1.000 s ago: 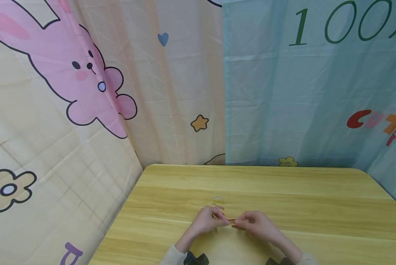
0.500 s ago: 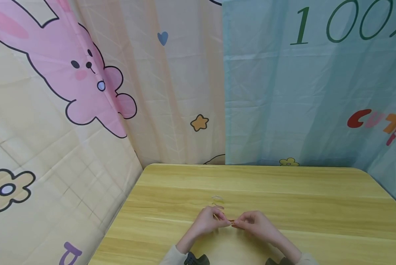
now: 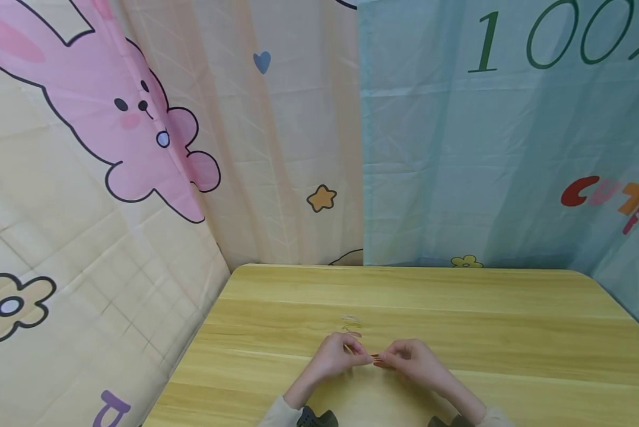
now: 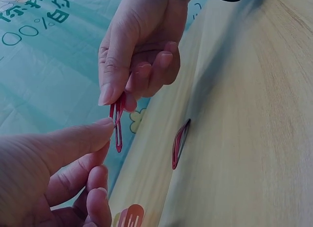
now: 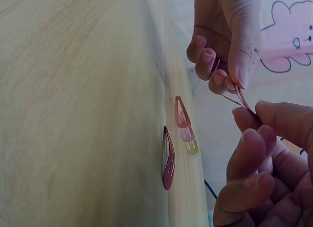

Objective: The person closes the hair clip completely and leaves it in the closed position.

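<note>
Between my two hands is a red snap hair clip [image 4: 117, 120], held above the table. My left hand [image 3: 340, 357] pinches one end between thumb and index finger. From the other side my right hand [image 3: 412, 363] pinches it the same way. In the right wrist view the clip [image 5: 244, 100] is seen edge-on, a thin strip standing away from its curved frame; fingertips cover both ends. Below the hands, a second dark red hair clip [image 5: 169, 161] lies on the wooden table [image 3: 458, 308].
Beyond the hands, an orange-red clip [image 5: 182, 113], a pink clip [image 5: 187, 134] and a yellow clip [image 5: 192, 148] lie in a row. A pale shape [image 3: 350, 318] sits at the row's far end. Printed curtains [image 3: 458, 148] hang behind the table.
My fingertips have come slightly closer together, and less of the clip shows between them. Otherwise both hands stay almost still.
</note>
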Motion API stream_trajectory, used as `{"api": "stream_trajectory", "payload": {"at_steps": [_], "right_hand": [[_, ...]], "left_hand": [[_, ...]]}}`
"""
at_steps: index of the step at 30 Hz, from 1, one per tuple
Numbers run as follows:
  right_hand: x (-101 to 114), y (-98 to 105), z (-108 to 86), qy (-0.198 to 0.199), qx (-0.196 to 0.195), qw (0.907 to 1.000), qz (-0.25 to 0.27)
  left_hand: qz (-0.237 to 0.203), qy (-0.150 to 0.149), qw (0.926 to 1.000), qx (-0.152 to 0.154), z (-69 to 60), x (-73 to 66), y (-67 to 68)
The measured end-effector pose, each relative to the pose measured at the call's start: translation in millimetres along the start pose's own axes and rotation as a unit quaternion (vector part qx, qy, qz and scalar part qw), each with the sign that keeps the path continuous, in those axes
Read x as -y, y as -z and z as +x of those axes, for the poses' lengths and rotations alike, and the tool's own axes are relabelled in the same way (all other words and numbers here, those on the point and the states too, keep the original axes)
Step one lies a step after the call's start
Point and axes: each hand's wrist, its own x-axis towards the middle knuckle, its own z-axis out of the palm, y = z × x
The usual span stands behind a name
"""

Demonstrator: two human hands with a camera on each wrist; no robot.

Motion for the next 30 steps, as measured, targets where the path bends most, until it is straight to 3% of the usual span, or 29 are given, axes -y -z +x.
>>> {"api": "stream_trajectory", "payload": {"at_steps": [13, 23, 30], "right_hand": [[1.9, -1.7, 0.3, 0.005, -0.028, 0.9996, -0.001], [2.0, -3.6, 0.7, -0.007, -0.031, 0.9992, 0.023], [5.5, -5.3, -1.4, -0.008, -0.038, 0.9992, 0.005]], "left_hand": [[-0.01, 0.025, 0.9996, -0.002, -1.3, -2.8, 0.7], [-0.016, 0.001, 0.9998, 0.012, -1.4, -0.9, 1.7], [-0.032, -0.015, 0.9987, 0.037, -0.3, 2.7, 1.8]]}}
